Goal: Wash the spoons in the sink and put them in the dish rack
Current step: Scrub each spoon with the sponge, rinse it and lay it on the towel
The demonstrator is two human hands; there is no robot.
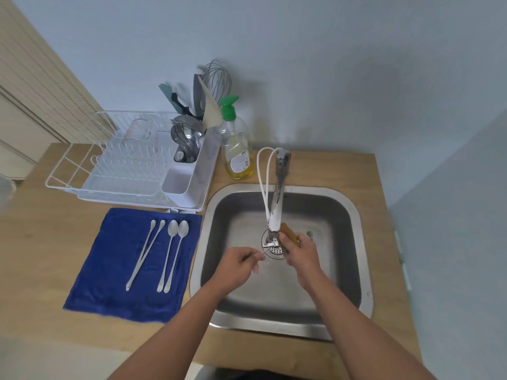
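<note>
Forearms: two bare arms reach up from 6 o'clock over the sink (354, 229), a rounded steel basin with a dull sheen.
Left hand (238, 266): fingers curled, pinching the thin handle of a spoon (264, 252) at centre, under the faucet (277, 204).
Right hand (300, 252): fingers wrapped around a tan sponge (288, 231), held against the spoon's bowl end, which is mostly hidden.
Waiting spoons (167, 253): four long, slim spoons lie on a fluffy blue towel (109, 270) at 9 o'clock, two white, two shiny metal.
Dish rack (90, 174): white wire, at 10 o'clock; its caddy holds assorted utensils.
Soap bottle (237, 152): clear plastic, yellow liquid, green pump, at 12 o'clock.
Progress: early, judging by this; one spoon being scrubbed, four untouched.
</note>
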